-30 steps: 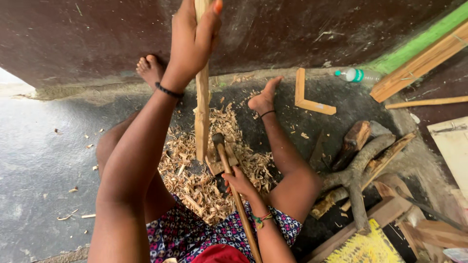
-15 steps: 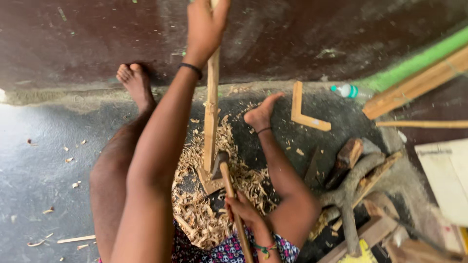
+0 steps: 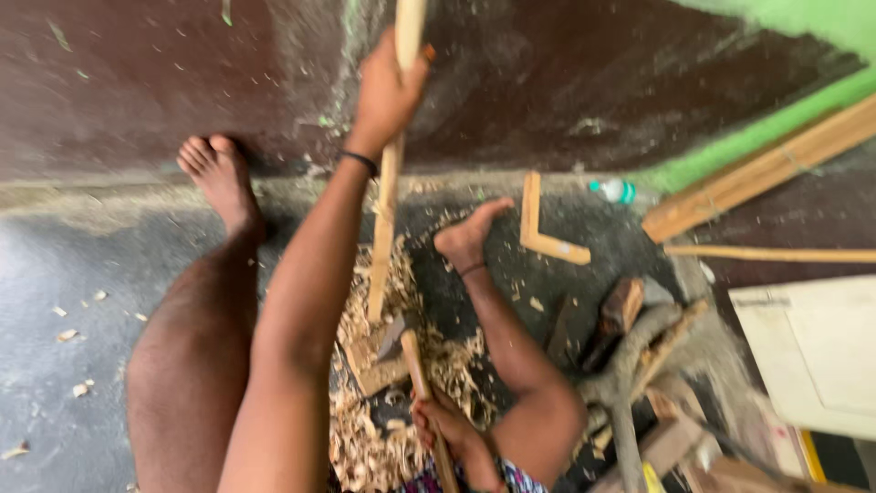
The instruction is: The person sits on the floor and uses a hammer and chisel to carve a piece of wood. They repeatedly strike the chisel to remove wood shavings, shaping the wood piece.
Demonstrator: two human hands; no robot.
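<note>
I sit on the floor with my legs spread. My left hand (image 3: 388, 91) grips a long pale wooden stick (image 3: 383, 237) near its top and holds it nearly upright. Its lower end rests on a small wooden block (image 3: 376, 365) amid a heap of wood shavings (image 3: 365, 438). My right hand (image 3: 447, 429) is closed around the wooden handle of a small axe (image 3: 415, 361), whose dark head lies against the foot of the stick. My left foot (image 3: 214, 173) and right foot (image 3: 465, 237) flank the work.
An L-shaped wooden piece (image 3: 543, 228) and a plastic bottle (image 3: 616, 190) lie by the dark wall. Long planks (image 3: 757, 173) lean at the right. A forked branch (image 3: 630, 374) and wood offcuts sit beside my right knee, with a white board (image 3: 812, 356) further right.
The view has shifted and drawn closer. The axe head has come down to the base of the stick. My left hand still holds the stick upright.
</note>
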